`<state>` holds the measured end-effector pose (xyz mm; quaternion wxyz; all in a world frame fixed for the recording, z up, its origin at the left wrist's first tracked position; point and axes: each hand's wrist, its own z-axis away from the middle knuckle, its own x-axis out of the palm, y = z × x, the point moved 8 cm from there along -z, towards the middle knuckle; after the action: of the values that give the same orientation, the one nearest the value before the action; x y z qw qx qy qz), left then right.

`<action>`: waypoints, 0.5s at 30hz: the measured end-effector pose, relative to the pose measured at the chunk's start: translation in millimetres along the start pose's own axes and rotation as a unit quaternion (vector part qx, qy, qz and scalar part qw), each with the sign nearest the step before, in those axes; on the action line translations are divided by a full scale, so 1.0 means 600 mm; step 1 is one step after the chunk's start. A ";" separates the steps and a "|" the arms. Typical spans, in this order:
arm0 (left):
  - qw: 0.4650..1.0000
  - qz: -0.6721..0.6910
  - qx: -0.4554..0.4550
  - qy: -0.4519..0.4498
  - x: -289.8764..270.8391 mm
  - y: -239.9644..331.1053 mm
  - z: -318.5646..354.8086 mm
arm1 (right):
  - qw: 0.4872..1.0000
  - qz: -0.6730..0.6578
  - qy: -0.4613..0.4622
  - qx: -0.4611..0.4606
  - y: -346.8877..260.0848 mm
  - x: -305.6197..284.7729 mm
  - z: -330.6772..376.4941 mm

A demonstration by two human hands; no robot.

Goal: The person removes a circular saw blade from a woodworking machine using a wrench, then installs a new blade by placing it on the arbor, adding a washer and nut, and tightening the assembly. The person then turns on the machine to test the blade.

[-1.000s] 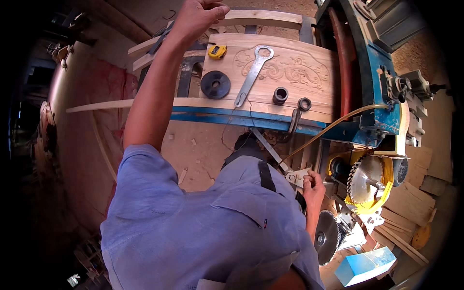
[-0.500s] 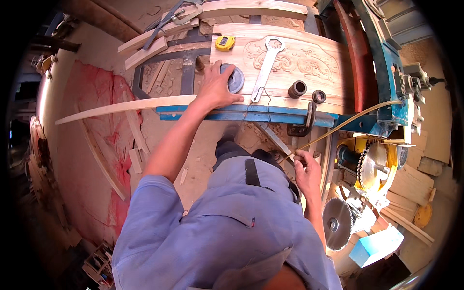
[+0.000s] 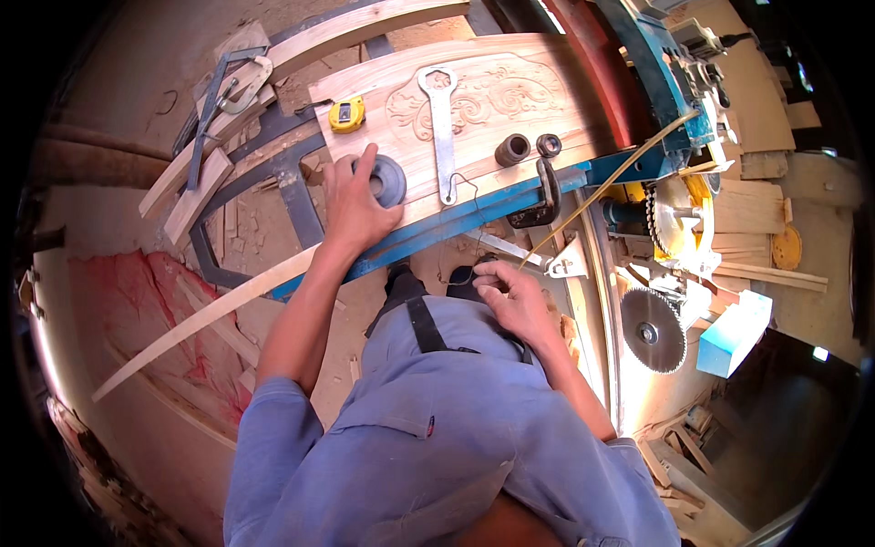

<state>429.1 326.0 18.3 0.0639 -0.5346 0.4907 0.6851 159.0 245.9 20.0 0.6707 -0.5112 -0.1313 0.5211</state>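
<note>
- The blue beam (image 3: 474, 212) slants from lower left of centre towards the upper right of the frame.
- The carved wooden panel (image 3: 483, 137) fills the upper middle, its scrollwork towards the far edge.
- A crumpled red sheet (image 3: 150, 296) lies on the floor at the left.
- A round toothed saw blade (image 3: 658, 346) shows at the right.
- A long metal wrench (image 3: 442, 137) lies on the panel, ring end uppermost.
- The hands are apart: the left hand (image 3: 355, 205) spreads around the left side of the disc, touching it, its grip too unclear to tell; the right hand (image 3: 515, 296), loosely curled, is below the beam, and whether it pinches anything cannot be told.
- The dark grey disc (image 3: 393, 180) is at the panel's left end, upper middle-left of the frame.
- A yellow tape measure (image 3: 347, 114) sits just above it.
- A short dark tube (image 3: 508, 152) stands right of the wrench.
- A smaller dark ring (image 3: 550, 154) is just beside the tube.
</note>
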 end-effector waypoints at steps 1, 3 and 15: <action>0.999 0.032 -0.002 -0.010 -0.011 0.011 0.006 | 0.997 -0.061 -0.028 0.035 0.012 0.007 -0.005; 0.994 0.096 0.040 -0.016 -0.026 0.050 0.029 | 0.970 -0.228 -0.070 0.034 -0.010 0.016 -0.020; 0.893 0.228 0.347 -0.172 0.066 0.346 0.092 | 0.626 -0.773 -0.104 -0.009 0.005 -0.065 -0.031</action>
<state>248.5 243.9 109.1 0.1711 -0.2255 0.7868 0.5484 154.0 202.8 22.9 0.8044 -0.1705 -0.5515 -0.1404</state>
